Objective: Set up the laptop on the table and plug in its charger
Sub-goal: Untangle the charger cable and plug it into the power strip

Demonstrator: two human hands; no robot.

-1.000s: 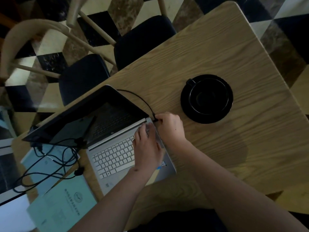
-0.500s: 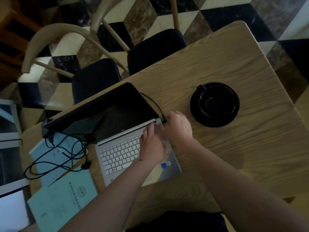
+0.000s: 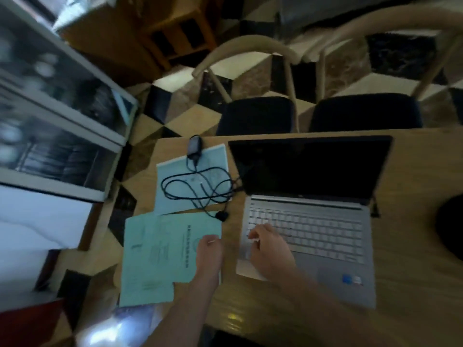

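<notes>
The silver laptop [image 3: 308,236] stands open on the wooden table [image 3: 413,284], its screen dark. A black plug [image 3: 375,210] sits at its right edge near the hinge. The charger brick [image 3: 194,147] lies at the table's far left edge, and its black cable [image 3: 198,189] is coiled over a pale blue paper, ending in a black plug head [image 3: 222,216]. My right hand [image 3: 269,251] rests on the laptop's left keys and palm rest. My left hand [image 3: 209,249] is over a green booklet [image 3: 160,256], holding nothing that I can see; its fingers are blurred.
Two dark-cushioned chairs [image 3: 255,113] stand at the table's far side. A black cup and saucer [image 3: 451,229] show at the right edge. A glass cabinet [image 3: 57,116] stands left of the table, over a checkered floor.
My view has swung left. My right hand left the plug at the laptop's right side and moved to its left keys. My left hand came off the keyboard to the green booklet.
</notes>
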